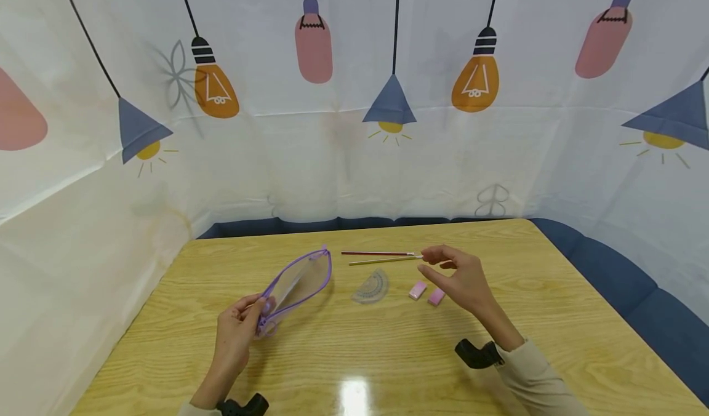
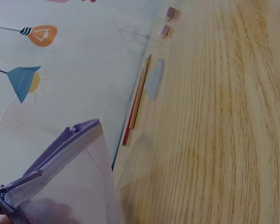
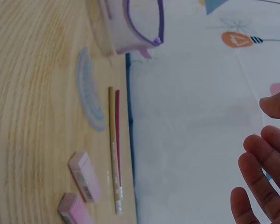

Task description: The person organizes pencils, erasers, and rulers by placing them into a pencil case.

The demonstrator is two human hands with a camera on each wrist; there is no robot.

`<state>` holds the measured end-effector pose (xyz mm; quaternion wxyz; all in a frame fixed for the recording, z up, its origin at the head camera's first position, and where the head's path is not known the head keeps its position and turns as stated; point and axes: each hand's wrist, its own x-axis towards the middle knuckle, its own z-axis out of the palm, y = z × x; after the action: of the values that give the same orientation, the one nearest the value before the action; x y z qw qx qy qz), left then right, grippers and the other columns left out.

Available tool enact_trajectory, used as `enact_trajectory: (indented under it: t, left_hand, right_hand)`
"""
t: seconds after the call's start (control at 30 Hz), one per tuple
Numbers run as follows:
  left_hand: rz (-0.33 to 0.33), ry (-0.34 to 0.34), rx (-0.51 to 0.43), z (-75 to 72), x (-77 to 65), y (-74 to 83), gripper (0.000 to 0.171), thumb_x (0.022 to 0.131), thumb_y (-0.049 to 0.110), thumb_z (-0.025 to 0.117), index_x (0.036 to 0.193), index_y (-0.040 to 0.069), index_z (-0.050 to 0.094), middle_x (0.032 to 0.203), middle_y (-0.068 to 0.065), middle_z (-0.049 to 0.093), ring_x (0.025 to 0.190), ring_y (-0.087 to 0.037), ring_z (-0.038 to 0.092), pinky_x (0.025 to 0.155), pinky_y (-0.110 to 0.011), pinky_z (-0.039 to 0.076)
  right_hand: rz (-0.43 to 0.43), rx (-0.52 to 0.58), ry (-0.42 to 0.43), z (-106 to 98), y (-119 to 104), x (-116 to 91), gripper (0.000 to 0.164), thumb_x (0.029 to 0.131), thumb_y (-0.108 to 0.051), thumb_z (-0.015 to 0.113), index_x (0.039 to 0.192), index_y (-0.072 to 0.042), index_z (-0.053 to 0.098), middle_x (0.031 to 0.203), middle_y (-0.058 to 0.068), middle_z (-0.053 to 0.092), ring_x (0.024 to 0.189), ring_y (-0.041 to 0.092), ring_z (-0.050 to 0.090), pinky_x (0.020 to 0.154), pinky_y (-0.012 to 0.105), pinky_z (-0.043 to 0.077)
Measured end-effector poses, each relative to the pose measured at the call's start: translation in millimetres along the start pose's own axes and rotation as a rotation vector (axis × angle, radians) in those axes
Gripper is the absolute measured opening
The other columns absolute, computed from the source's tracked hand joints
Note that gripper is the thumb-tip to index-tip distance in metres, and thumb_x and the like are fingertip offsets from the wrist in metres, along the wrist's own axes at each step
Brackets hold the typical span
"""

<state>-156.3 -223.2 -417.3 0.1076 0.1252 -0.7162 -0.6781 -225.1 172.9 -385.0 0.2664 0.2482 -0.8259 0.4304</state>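
Note:
My left hand (image 1: 235, 333) grips one end of a purple mesh zip pouch (image 1: 308, 280), whose mouth gapes wide above the table. In the left wrist view, the zip edge and pale see-through side of the pouch (image 2: 74, 182) show, with fingertips at its corner. My right hand (image 1: 465, 280) is held over the table with nothing in it, thumb and fingers spread apart. It is nearest to two pink erasers (image 1: 418, 290) and the white-tipped ends of two slim pencils, one dark red (image 1: 376, 253) and one gold (image 1: 382, 260). A clear protractor (image 1: 372, 288) lies left of the erasers.
The wooden table (image 1: 343, 354) spreads below both hands. Dark blue padded seating (image 1: 626, 280) runs along its back and right side. Behind hangs a white curtain (image 1: 343, 157) printed with lamps and bulbs. Each wrist wears a black camera mount (image 1: 477, 354).

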Motion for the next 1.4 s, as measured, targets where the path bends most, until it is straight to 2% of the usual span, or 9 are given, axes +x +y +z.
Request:
enact_trajectory:
  t: [0.33, 0.53, 0.67, 1.0, 1.4]
  left_hand:
    - [-0.034, 0.009, -0.025, 0.8, 0.9, -2.0, 0.032, 0.098, 0.011, 0.060, 0.120, -0.012, 0.058, 0.089, -0.007, 0.072, 0.072, -0.013, 0.067, 0.057, -0.028, 0.056]
    - [-0.023, -0.006, -0.023, -0.5, 0.1, -2.2, 0.032, 0.098, 0.011, 0.059, 0.121, -0.012, 0.058, 0.088, -0.007, 0.072, 0.071, -0.014, 0.067, 0.057, -0.026, 0.055]
    - [-0.022, -0.002, 0.012, -1.4, -0.5, -1.8, 0.032, 0.098, 0.012, 0.059, 0.120, -0.011, 0.059, 0.084, -0.004, 0.071, 0.066, -0.012, 0.063, 0.052, -0.022, 0.050]
    - [-0.019, 0.006, 0.016, -0.4, -3.6, -0.5, 0.031, 0.098, 0.013, 0.060, 0.118, -0.011, 0.060, 0.085, -0.004, 0.072, 0.069, -0.012, 0.064, 0.054, -0.022, 0.050]
    - [0.005, -0.003, 0.009, -1.3, -4.3, -0.5, 0.029, 0.098, 0.013, 0.059, 0.116, -0.011, 0.061, 0.089, -0.004, 0.073, 0.070, -0.012, 0.066, 0.053, -0.022, 0.051]
  right_hand:
    - [0.081, -0.019, 0.028, -5, 7, -13, 0.020, 0.081, -0.008, 0.079, 0.100, -0.008, 0.072, 0.091, 0.002, 0.071, 0.081, 0.017, 0.065, 0.068, 0.042, 0.056]
    - [0.165, -0.012, -0.002, -6, 15, -21, 0.021, 0.082, -0.013, 0.079, 0.101, -0.007, 0.071, 0.094, 0.003, 0.071, 0.085, 0.023, 0.065, 0.073, 0.048, 0.054]
    - [0.231, 0.002, -0.039, -6, 20, -27, 0.023, 0.084, -0.017, 0.078, 0.103, -0.007, 0.070, 0.098, 0.004, 0.070, 0.091, 0.029, 0.063, 0.077, 0.046, 0.053]
    - [0.343, 0.006, -0.112, -4, 32, -38, 0.027, 0.085, -0.016, 0.077, 0.108, -0.006, 0.067, 0.103, 0.013, 0.067, 0.096, 0.028, 0.062, 0.076, 0.037, 0.050]
    - [0.353, -0.043, -0.136, -1, 42, -44, 0.031, 0.083, -0.014, 0.077, 0.108, 0.001, 0.066, 0.102, 0.014, 0.067, 0.096, 0.030, 0.062, 0.073, 0.039, 0.051]
